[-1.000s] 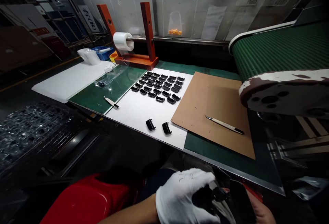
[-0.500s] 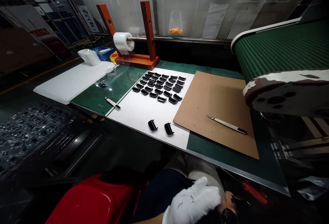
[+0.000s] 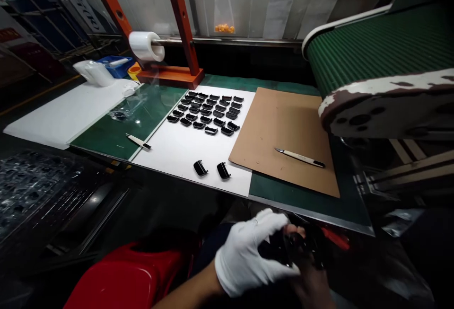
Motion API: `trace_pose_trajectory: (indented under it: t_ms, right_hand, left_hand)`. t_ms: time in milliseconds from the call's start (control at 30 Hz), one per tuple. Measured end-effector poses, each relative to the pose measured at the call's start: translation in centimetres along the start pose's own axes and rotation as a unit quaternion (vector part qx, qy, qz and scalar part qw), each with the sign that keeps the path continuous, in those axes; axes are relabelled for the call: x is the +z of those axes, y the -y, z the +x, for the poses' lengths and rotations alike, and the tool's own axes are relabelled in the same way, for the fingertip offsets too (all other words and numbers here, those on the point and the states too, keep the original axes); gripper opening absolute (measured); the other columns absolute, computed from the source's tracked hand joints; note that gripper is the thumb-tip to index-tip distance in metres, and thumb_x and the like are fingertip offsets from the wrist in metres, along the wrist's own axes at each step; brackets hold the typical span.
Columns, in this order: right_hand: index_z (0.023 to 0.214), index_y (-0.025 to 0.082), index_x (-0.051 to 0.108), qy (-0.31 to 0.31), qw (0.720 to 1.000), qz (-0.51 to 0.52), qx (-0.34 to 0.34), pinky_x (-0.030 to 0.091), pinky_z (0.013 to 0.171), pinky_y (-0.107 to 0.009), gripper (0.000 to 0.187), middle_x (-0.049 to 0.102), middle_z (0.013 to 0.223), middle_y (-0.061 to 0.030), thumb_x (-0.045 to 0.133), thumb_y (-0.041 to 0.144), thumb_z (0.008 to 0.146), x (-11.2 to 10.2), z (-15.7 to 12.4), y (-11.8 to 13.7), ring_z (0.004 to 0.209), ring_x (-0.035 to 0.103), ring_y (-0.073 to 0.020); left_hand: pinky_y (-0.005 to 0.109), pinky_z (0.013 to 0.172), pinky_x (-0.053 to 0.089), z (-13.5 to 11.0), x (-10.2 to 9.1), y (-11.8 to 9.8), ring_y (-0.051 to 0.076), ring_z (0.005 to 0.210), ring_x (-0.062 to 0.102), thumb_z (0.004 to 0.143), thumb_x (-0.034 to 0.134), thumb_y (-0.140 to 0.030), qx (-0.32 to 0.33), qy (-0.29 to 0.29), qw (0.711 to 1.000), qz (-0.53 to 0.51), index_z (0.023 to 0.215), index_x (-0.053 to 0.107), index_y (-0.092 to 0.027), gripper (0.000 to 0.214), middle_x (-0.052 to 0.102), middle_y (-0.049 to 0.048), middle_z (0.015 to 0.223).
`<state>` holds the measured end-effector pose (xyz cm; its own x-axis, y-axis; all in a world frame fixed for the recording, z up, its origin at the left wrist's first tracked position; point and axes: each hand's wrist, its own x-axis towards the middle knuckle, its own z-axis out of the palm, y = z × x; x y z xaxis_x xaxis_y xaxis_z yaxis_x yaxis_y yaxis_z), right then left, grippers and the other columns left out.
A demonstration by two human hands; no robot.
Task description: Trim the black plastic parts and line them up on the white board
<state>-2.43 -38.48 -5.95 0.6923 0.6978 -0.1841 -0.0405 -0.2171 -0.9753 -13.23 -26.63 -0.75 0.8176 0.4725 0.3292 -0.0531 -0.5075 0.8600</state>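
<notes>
White-gloved left hand [image 3: 248, 257] and bare right hand [image 3: 310, 283] clamp together on a glossy black plastic part [image 3: 280, 250] — a slip could drop it, bare fingers smudge it.

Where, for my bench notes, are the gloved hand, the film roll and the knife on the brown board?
Gloved hand [image 3: 248, 257], head view, back of glove.
Film roll [image 3: 144, 46], head view, roll's face.
Knife [image 3: 300, 158], head view, pale handle.
</notes>
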Motion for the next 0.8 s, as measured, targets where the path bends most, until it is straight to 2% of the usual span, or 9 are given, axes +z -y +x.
trace_pose_trajectory:
  t_ms: [67,133,233,300,400,500,633,733,800]
  right_hand:
    - [0.084,0.02,0.058,-0.018,1.0,0.017,-0.017,0.047,0.062,-0.029,0.034,0.058,0.075,0.0003,0.053,0.054,0.082,-0.7,0.1,0.3,0.068,0.056,-0.0148]
    - [0.078,0.021,0.058,-0.002,1.0,0.008,-0.026,0.044,0.059,-0.027,0.029,0.056,0.069,0.001,0.059,0.05,0.078,-1.3,-0.3,1.2,0.064,0.052,-0.015]
    - [0.07,0.022,0.055,0.064,0.993,-0.089,-0.041,0.04,0.056,-0.025,0.017,0.055,0.065,0.0016,0.057,0.035,0.081,-1.2,-1.1,2.9,0.061,0.05,-0.0143]
    - [0.067,0.022,0.053,0.078,0.984,-0.15,-0.048,0.037,0.054,-0.024,0.019,0.053,0.061,0.0022,0.052,0.03,0.084,-1.0,-1.5,3.5,0.058,0.048,-0.0135]
    - [0.073,0.022,0.058,0.044,0.991,-0.123,-0.038,0.038,0.051,-0.022,0.018,0.055,0.063,0.0014,0.054,0.036,0.083,-1.9,-1.8,2.9,0.058,0.05,-0.0139]
    - [0.091,0.022,0.065,-0.002,1.0,-0.027,-0.016,0.046,0.056,-0.023,0.023,0.063,0.073,-0.0007,0.061,0.041,0.079,-3.9,-1.7,1.0,0.063,0.056,-0.0152]
    - [0.096,0.023,0.065,-0.05,0.99,0.117,0.055,0.051,0.06,-0.026,0.028,0.067,0.074,-0.0021,0.07,0.039,0.073,-5.5,-1.3,-1.1,0.065,0.061,-0.0169]
    - [0.09,0.023,0.066,-0.07,0.974,0.193,0.094,0.048,0.054,-0.024,0.027,0.066,0.071,-0.0025,0.073,0.04,0.07,-5.1,-1.1,-0.9,0.062,0.059,-0.0155]
    - [0.086,0.023,0.067,-0.081,0.967,0.222,0.096,0.045,0.051,-0.022,0.028,0.062,0.068,-0.0008,0.074,0.042,0.068,-4.5,-0.9,-0.1,0.059,0.056,-0.0129]
  left_hand:
    - [0.032,0.099,0.047,0.7,-1.1,0.3,0.021,0.1,0.064,0.069,0.075,-0.044,-0.037,0.084,0.994,0.051,0.117,0.056,-0.022,0.056,0.068,0.0028,0.107]
    - [0.036,0.106,0.039,1.1,-1.4,0.8,0.021,0.104,0.063,0.07,0.076,-0.034,-0.048,0.162,0.981,0.098,0.116,0.055,-0.023,0.051,0.067,0.0008,0.11]
    - [0.038,0.108,0.036,1.2,-1.0,1.1,0.019,0.096,0.064,0.075,0.068,-0.024,-0.044,0.259,0.955,0.14,0.106,0.058,-0.021,0.033,0.068,0.0003,0.102]
    - [0.039,0.103,0.041,1.0,-0.7,1.4,0.02,0.092,0.065,0.075,0.066,-0.022,-0.058,0.289,0.942,0.161,0.099,0.06,-0.021,0.024,0.068,-0.0003,0.096]
    - [0.038,0.095,0.048,0.9,-1.1,2.3,0.023,0.098,0.064,0.07,0.073,-0.028,-0.072,0.252,0.947,0.186,0.106,0.059,-0.024,0.039,0.068,0.0006,0.101]
    - [0.036,0.096,0.048,2.6,-2.1,4.0,0.025,0.112,0.057,0.069,0.076,-0.031,-0.066,0.152,0.96,0.224,0.121,0.053,-0.022,0.058,0.064,0.0056,0.116]
    - [0.042,0.099,0.044,8.6,-2.2,6.4,0.029,0.117,0.052,0.073,0.073,-0.03,-0.078,0.086,0.955,0.272,0.124,0.052,-0.017,0.057,0.061,0.0115,0.12]
    - [0.045,0.092,0.048,13.5,-1.1,8.0,0.032,0.109,0.057,0.069,0.075,-0.034,-0.088,0.09,0.95,0.286,0.116,0.058,-0.016,0.052,0.067,0.0116,0.105]
    - [0.044,0.09,0.049,15.4,-0.5,8.5,0.031,0.102,0.061,0.065,0.078,-0.033,-0.085,0.103,0.95,0.284,0.106,0.062,-0.016,0.047,0.068,0.0101,0.099]
